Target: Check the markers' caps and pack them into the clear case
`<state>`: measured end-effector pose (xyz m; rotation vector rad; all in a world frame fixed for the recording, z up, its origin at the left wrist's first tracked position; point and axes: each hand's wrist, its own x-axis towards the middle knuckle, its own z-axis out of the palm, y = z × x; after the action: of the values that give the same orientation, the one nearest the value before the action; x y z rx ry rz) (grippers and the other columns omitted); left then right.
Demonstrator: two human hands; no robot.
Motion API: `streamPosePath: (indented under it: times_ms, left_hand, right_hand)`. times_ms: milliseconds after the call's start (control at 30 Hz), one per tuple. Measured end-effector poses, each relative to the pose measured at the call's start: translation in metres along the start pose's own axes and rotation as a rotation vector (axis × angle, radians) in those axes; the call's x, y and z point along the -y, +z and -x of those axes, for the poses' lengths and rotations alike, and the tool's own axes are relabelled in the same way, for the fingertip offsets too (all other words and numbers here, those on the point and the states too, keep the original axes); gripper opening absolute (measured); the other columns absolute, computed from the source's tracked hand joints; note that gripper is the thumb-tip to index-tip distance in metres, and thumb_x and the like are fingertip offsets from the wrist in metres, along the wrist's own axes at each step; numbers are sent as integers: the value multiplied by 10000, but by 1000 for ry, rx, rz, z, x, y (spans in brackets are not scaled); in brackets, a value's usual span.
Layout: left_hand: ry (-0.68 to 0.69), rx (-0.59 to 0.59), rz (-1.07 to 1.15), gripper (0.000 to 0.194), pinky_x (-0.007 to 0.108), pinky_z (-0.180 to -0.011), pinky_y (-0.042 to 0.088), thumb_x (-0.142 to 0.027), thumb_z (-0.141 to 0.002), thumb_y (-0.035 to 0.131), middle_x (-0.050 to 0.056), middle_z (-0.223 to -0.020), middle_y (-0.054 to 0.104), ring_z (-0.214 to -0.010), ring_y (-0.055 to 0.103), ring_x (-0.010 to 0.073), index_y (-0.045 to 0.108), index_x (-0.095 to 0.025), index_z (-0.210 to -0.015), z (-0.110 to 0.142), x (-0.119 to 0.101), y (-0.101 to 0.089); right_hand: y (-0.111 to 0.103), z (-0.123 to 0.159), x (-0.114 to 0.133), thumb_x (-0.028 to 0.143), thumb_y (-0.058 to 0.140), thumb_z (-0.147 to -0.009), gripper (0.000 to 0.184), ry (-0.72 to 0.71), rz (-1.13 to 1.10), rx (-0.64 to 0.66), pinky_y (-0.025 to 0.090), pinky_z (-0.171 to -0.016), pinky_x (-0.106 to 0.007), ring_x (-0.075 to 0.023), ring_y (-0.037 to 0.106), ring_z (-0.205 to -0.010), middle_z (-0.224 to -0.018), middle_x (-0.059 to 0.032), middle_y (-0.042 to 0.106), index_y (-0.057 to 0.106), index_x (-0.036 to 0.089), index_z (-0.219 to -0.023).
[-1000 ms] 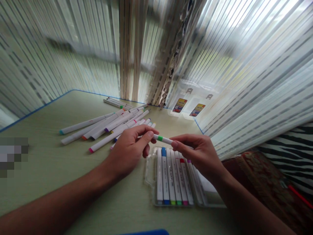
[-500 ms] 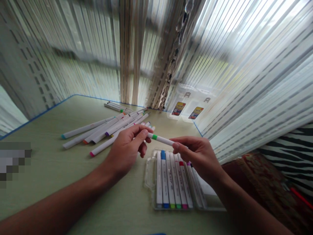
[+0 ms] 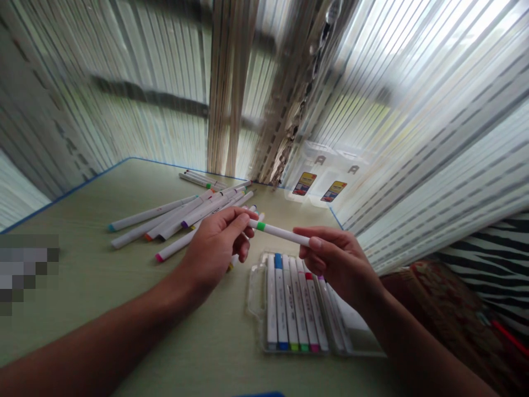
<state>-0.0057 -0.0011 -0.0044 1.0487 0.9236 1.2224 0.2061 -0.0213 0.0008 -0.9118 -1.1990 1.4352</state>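
A white marker point(image 3: 283, 234) with a green band is held nearly level between my two hands. My left hand point(image 3: 221, 237) pinches its banded end between thumb and fingers. At the other end, my right hand point(image 3: 336, 251) grips it with thumb and fingertips. Below them on the table lies an open clear plastic case point(image 3: 257, 292), with several white markers point(image 3: 291, 309) side by side in it, their ends blue, green, pink and other colours. Beyond my left hand is a loose pile of white markers point(image 3: 177, 218) with coloured ends; my hand hides part of it.
Two clear cases point(image 3: 320, 173) with yellow labels stand at the table's far right corner, against striped curtains point(image 3: 165, 110). The light green table point(image 3: 82, 264) has a blue edge. Patterned fabric point(image 3: 438, 298) and a zebra-striped cloth point(image 3: 496, 259) lie to the right.
My right hand has slid along the marker to its end, away from the green band, so more of the barrel shows. My left hand has shifted slightly left with the banded end.
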Motion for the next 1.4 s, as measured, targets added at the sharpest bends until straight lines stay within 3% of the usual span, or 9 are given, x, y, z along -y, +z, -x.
streamPosePath:
  times_ms: [333, 600, 1000, 1400]
  left_hand:
    - [-42, 17, 60, 117, 179, -439, 388, -243, -893, 603, -24, -640, 550, -460, 492, 77, 640, -133, -878, -1, 0, 0]
    - [-37, 27, 80, 162, 181, -441, 403, -263, -913, 597, -8, -628, 587, -468, 506, 83, 663, -116, -897, -1, -1, -1]
    - [11, 134, 67, 252, 183, -455, 418, -279, -915, 623, 56, -807, 723, -464, 539, 64, 710, -92, -1060, 1, 2, -2]
    - [31, 149, 7, 268, 195, -470, 430, -250, -891, 632, 78, -815, 742, -479, 544, 71, 716, -75, -1076, 2, 2, -2]
  right_hand:
    - [1, 3, 5, 255, 767, -791, 238, -8, -110, 63, 387, -440, -187, -63, 462, -477, -699, -66, 745, 820, 193, -1014]
    - [1, 0, 7, 286, 743, -807, 234, -5, -156, -8, 391, -405, -184, -70, 491, -454, -685, -60, 733, 819, 167, -994]
    - [-4, -10, 0, 282, 722, -835, 195, 25, -131, -271, 332, -365, -151, -43, 436, -411, -649, -32, 689, 787, 126, -933]
    - [-3, -9, 1, 317, 739, -813, 212, 21, -91, -290, 322, -364, -161, -46, 428, -409, -638, -21, 675, 774, 132, -910]
